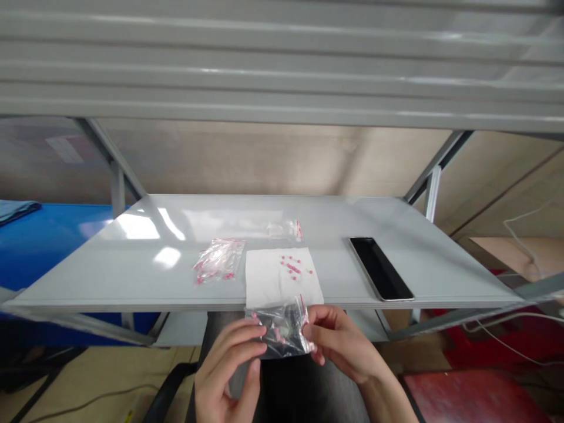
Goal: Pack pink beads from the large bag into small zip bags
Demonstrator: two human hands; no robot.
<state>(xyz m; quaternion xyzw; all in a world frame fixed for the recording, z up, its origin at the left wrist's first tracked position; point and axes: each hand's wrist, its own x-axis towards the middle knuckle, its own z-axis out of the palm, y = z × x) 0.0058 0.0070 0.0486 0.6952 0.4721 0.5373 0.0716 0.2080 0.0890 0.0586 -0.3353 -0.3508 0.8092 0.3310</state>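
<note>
A clear zip bag [284, 332] with a few pink pieces inside is held over my lap, just off the table's front edge. My right hand [337, 341] pinches the bag's red-striped zip end. At the bag's other end is my left hand [233, 367], its fingers spread and touching the plastic. On the table, a white paper sheet [267, 276] bears several small pink beads [293, 268]. Left of the paper lies a clear bag of pink pieces [220, 258]. Behind the paper is another clear bag [284, 230] with a red-striped end.
A black tablet-like device [381, 269] lies at the right on the grey table [132, 276]. Slanted metal struts [110, 155] stand at both sides, and a ribbed grey panel [282, 64] hangs overhead. Cables run at the far right.
</note>
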